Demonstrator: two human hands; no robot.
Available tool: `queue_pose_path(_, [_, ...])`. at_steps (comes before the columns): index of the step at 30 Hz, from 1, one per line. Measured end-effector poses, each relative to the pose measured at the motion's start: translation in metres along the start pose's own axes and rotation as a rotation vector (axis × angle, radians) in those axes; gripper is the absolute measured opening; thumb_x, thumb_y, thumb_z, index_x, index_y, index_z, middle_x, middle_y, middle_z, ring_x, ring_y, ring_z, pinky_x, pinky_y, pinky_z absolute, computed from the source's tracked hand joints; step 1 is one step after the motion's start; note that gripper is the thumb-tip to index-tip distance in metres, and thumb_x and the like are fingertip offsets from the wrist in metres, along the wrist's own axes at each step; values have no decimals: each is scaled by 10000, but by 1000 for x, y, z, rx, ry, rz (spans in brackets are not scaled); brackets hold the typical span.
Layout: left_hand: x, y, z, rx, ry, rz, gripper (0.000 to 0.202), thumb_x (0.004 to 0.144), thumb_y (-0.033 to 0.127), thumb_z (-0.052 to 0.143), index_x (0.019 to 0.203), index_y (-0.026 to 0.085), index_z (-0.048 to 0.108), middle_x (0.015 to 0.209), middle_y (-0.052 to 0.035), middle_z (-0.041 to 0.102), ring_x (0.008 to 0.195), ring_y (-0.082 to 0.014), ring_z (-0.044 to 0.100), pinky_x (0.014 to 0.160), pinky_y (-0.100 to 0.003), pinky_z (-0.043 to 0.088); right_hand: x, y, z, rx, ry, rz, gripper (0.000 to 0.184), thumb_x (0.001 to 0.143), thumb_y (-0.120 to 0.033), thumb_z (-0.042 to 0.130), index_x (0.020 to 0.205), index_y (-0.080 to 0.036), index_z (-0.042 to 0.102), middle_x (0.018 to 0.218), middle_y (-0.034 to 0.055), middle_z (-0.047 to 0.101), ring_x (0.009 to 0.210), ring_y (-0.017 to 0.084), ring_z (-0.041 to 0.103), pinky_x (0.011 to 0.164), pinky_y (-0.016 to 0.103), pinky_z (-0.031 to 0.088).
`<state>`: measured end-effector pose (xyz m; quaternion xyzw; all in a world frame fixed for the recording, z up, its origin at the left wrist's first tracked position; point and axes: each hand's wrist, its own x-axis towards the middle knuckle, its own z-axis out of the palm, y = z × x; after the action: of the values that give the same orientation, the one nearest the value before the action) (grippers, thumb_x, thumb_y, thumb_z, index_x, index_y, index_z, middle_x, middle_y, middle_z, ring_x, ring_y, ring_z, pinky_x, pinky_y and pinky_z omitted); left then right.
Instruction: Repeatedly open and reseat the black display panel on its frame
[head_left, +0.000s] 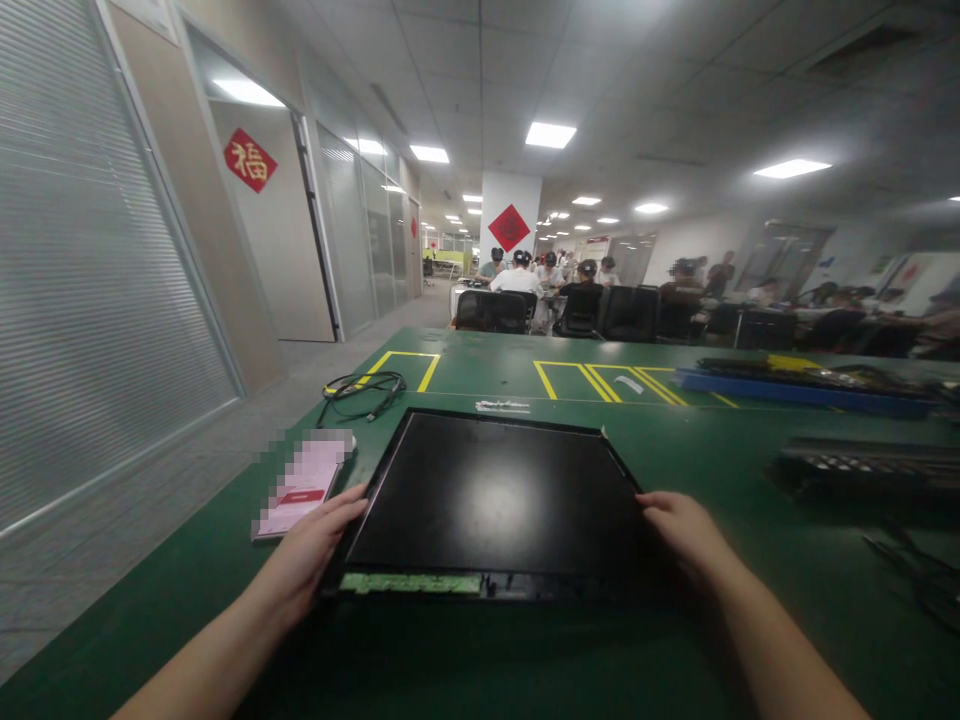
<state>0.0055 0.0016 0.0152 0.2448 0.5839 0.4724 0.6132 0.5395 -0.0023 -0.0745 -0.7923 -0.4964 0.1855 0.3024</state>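
A black display panel (480, 490) in a thin dark frame lies between my hands, its dark screen facing up and reflecting a ceiling light. Along its near edge runs a green circuit board strip (411, 583). My left hand (319, 545) grips the panel's left side, thumb on top of the rim and the other fingers mostly hidden beneath. On the opposite side, my right hand (686, 535) is closed round the right edge in the same manner. Whether the panel rests on the table or is slightly raised, I cannot tell.
The green table (187, 590) bears a pink-screened device (304, 495) at left and a coiled black cable (364, 395) behind it. To the right are a blue tray (802, 390) with parts, a dark slotted unit (862, 465) and dark cables (919, 575). People sit in the background.
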Motion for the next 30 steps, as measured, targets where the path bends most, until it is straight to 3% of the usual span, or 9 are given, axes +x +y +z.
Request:
queue_pose_path(5, [23,-18,-7,-47,-16,57,591,1113,88,681,1693,203,680,917,-94,940,565,-275,870,466,-306,676,5,0,5,-6,18,10,399,824,-186,690,1098,-253,973,1230,89,932,1214,292,865,1052,343,616])
queue_pose_path(9, [32,-26,-9,-62,30,98,670,1091,59,718,1740,194,617,800,-79,906,490,-282,831,401,-291,626,7,2,7,-14,26,11,399,801,-177,717,1091,-270,975,1214,84,934,1187,291,868,1029,334,621])
queue_pose_path(14, [26,-25,-11,-55,-25,104,906,1002,61,876,1813,235,513,761,-52,891,526,-306,851,421,-297,646,8,3,4,-24,32,6,378,777,-192,747,1061,-288,976,1205,91,932,1178,312,865,1023,357,629])
queue_pose_path(19, [14,-14,-13,-12,-145,65,1018,954,67,944,1834,284,480,863,-73,926,668,-348,913,545,-365,734,8,2,1,-28,20,13,362,797,-210,743,1065,-283,975,1199,90,932,1171,314,866,992,358,634])
queue_pose_path(24, [14,-10,-13,2,-160,33,996,948,54,944,1821,272,516,911,-85,942,715,-342,929,600,-368,758,7,3,2,-29,18,18,365,813,-205,737,1078,-277,976,1192,89,934,1186,314,866,1007,354,629])
queue_pose_path(30, [12,-9,-10,-14,-132,30,890,917,105,999,1724,279,667,944,-100,954,748,-383,937,544,-378,742,5,4,1,-31,5,16,397,834,-208,729,1137,-275,977,1212,80,934,1158,303,871,1017,354,625])
